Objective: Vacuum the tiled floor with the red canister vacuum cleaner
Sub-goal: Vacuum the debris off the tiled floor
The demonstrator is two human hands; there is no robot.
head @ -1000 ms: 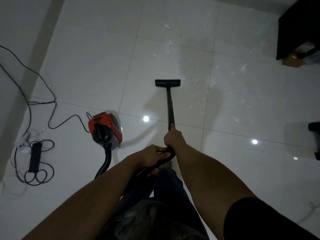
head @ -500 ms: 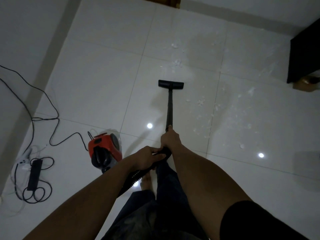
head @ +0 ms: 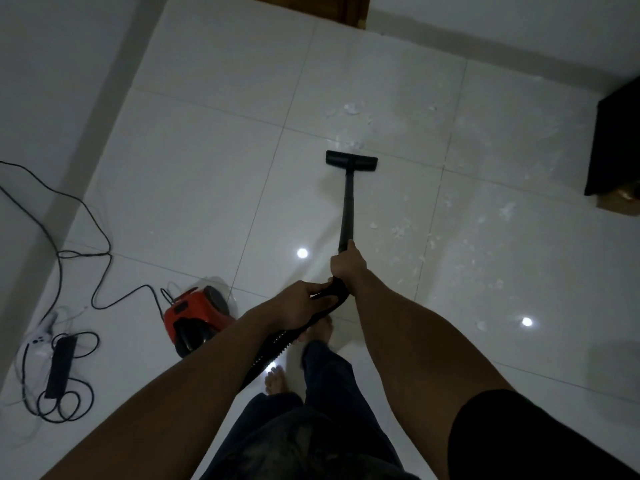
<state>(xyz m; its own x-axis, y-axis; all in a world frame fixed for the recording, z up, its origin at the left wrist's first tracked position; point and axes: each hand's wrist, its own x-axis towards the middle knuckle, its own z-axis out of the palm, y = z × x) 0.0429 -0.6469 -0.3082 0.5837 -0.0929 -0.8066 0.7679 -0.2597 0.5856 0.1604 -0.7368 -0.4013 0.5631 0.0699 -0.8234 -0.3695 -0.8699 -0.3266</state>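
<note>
The red canister vacuum [head: 195, 315] sits on the white tiled floor [head: 194, 188] to my lower left, partly behind my left forearm. Its black hose [head: 268, 351] runs up to the curved handle. My left hand [head: 299, 301] grips that handle from the left. My right hand [head: 346, 266] grips the lower end of the black wand [head: 347, 206]. The flat floor nozzle [head: 351, 161] rests on the tiles ahead of me, just short of some white scraps [head: 349, 110]. More white scraps [head: 401, 230] lie right of the wand.
A black power cord [head: 83, 216] snakes along the left wall to a power strip [head: 61, 367] and a coiled cable. A dark cabinet [head: 613, 140] with a cardboard box [head: 620, 202] beside it stands at the right. My bare feet [head: 277, 379] are under the hose.
The nozzle has slid forward across the tiles toward the far scraps. I have stepped forward, and the canister now lies closer to my feet.
</note>
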